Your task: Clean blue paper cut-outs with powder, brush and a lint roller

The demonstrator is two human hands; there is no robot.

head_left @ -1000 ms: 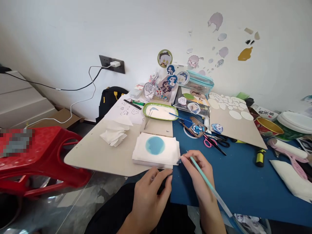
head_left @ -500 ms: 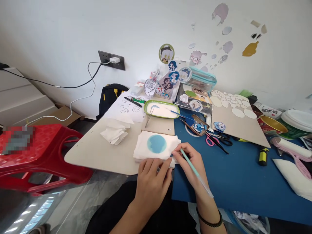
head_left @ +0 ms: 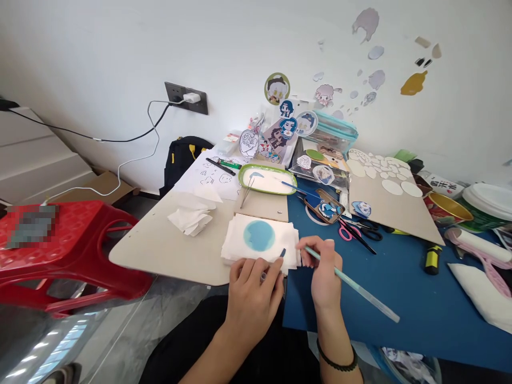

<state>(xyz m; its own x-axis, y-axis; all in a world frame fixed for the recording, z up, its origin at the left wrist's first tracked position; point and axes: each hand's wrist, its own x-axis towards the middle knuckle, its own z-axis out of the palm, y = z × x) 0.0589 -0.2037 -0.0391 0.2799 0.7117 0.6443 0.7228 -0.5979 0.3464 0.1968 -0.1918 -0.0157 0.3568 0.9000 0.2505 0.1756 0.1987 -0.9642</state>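
Note:
My left hand [head_left: 253, 290] rests at the near edge of a stack of white paper sheets [head_left: 232, 246], fingers curled and closed. A small round grey end [head_left: 263, 276] shows between its fingers; the rest is hidden. At its index fingertip is a small dark blue piece [head_left: 283, 252]; I cannot tell if it is gripped. On the stack lies a light blue disc [head_left: 259, 236] with a darker blue area. Just right of the stack, my right hand [head_left: 325, 272] is closed around a pale teal brush pen [head_left: 356, 288] with a translucent barrel, slanting down to the right.
Behind the stack stand a green-rimmed tray [head_left: 268, 190] with tweezers [head_left: 247, 193] and a brush across it. Scissors [head_left: 370, 232] and a small brown dish [head_left: 335, 218] of blue pieces lie right. Crumpled tissue [head_left: 190, 216] is left; a red stool [head_left: 68, 234] stands beyond.
My right hand has drawn back to the right, off the stack's corner, and the brush pen now lies flatter. The dark blue piece shows more at my left fingertip.

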